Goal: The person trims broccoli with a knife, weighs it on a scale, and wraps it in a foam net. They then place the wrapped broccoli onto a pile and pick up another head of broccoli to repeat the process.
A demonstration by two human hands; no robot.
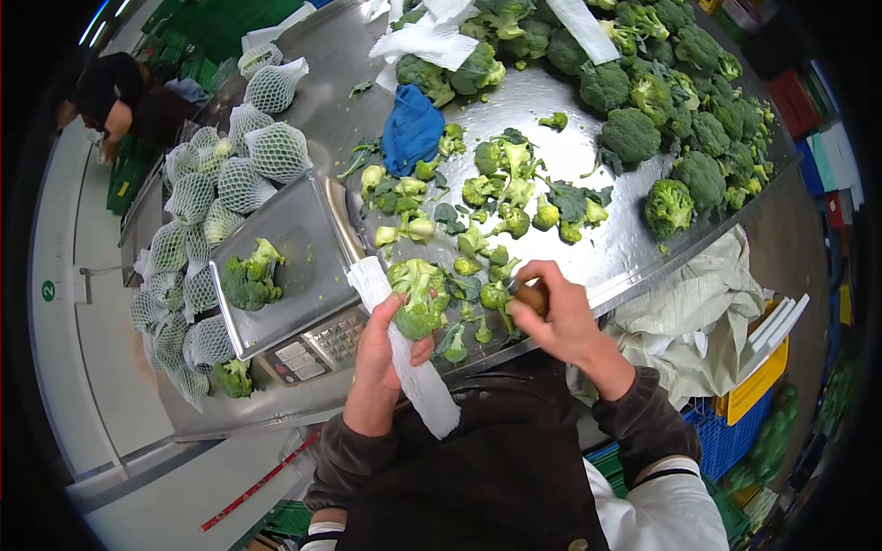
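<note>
Worktop (354, 124) is carrying a broccoli pile (675, 110) along its far right edge, netted heads (241, 179) along its left. Left hand (378, 354) is closing round a floret (419, 298) and net sleeve (418, 381) above the near edge; right hand (562, 317) is gripping a brown handle (531, 296).

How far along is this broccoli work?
Looks done: white-netted bundles, far left. In hand: left hand holds a green broccoli head and white mesh sleeve; right hand, a brown-handled tool. Apparently left: one bare green head on the silver metal scale, and the large bare green broccoli heap at right.
</note>
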